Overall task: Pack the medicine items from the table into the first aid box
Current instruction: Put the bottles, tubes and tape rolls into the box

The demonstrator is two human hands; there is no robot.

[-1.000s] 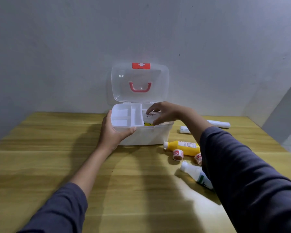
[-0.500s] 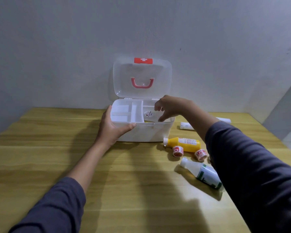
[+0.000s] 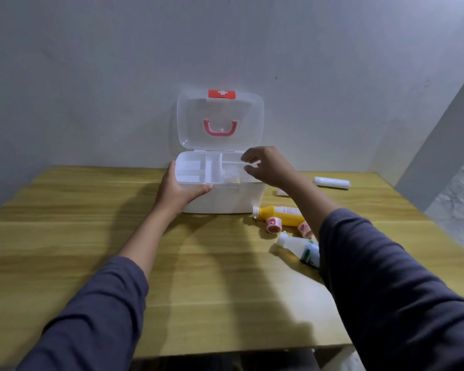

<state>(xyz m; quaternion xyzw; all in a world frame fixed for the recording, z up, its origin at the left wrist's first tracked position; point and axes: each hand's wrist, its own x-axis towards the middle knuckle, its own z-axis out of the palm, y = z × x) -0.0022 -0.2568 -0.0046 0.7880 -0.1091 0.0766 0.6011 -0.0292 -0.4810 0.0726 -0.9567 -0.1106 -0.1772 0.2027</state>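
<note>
The white first aid box [image 3: 225,200] stands open at the back of the wooden table, its clear lid [image 3: 220,120] with a red handle upright against the wall. My left hand [image 3: 176,190] grips the box's front left corner. My right hand [image 3: 268,167] hovers over the box's right side, fingers apart and holding nothing. Inside the right compartment something white and yellow shows faintly. To the right of the box lie a yellow bottle [image 3: 281,212], two small red-and-white rolls [image 3: 273,225], a white bottle with a green label [image 3: 302,249] and a white tube [image 3: 331,182].
The grey wall runs close behind the box. A slanted grey panel closes the far right. The table's front edge [image 3: 225,354] lies near me, with dark space below it.
My right hand has let go of the white packet into the box's right side and lifted a little, fingers now spread. My left hand stays on the box.
</note>
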